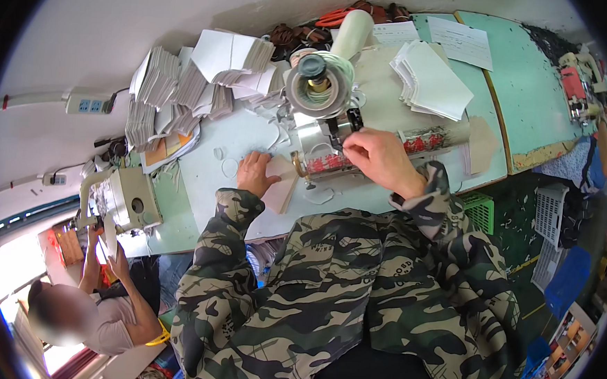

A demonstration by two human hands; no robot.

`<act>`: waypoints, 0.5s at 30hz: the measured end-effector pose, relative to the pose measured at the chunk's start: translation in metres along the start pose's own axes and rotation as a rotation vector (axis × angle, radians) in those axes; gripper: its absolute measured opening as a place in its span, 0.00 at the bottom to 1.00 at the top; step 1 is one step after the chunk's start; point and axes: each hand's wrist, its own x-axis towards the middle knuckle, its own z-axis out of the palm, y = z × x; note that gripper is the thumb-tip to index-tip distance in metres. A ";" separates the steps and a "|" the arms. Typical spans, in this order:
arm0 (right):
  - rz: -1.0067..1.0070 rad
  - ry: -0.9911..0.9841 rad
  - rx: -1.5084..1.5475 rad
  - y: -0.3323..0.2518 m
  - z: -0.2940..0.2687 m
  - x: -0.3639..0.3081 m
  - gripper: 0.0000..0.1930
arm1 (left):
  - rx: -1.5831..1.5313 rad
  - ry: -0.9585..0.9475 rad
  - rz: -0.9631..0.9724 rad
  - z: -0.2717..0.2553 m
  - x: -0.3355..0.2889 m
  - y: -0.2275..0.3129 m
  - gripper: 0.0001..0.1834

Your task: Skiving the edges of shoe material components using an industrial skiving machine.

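Note:
My left hand [253, 175] lies palm down on the table, fingers extended and thumb apart. Its thumb touches the edge of a pale pinkish stack of cut pieces [280, 185] and grips nothing. My right hand [383, 157] is at the front of a sewing machine [428, 140] with worn red paint on its arm. The fingers are drawn together in a pinch beside the black parts of the machine head [336, 134]; what they hold is hidden. Above the head sits a round holder with coiled pale cord [321, 97].
Stacks of white cut pieces [159, 80] crowd the back left; another fanned stack [431, 83] lies back right. Thin offcut loops [229, 167] are scattered by my left hand. A person [111, 317] works at another machine [132, 203] on the left. A green crate [479, 212] stands below the table.

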 end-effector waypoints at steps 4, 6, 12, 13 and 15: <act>0.083 -0.135 0.181 -0.012 -0.001 -0.016 0.10 | 0.025 0.073 0.027 -0.001 -0.002 -0.001 0.26; 0.070 -0.128 0.189 -0.011 0.000 -0.021 0.11 | -0.182 -0.100 -0.090 -0.024 0.009 0.006 0.22; 0.028 -0.014 -0.086 -0.032 0.015 -0.005 0.11 | -1.094 -0.660 0.013 -0.137 0.031 0.083 0.13; -0.084 0.043 -0.193 -0.032 0.024 -0.006 0.12 | -1.092 -0.661 0.018 -0.132 0.033 0.086 0.13; -0.083 -0.015 -0.215 -0.028 0.025 -0.009 0.11 | -0.886 -0.446 -0.026 -0.119 0.038 0.086 0.12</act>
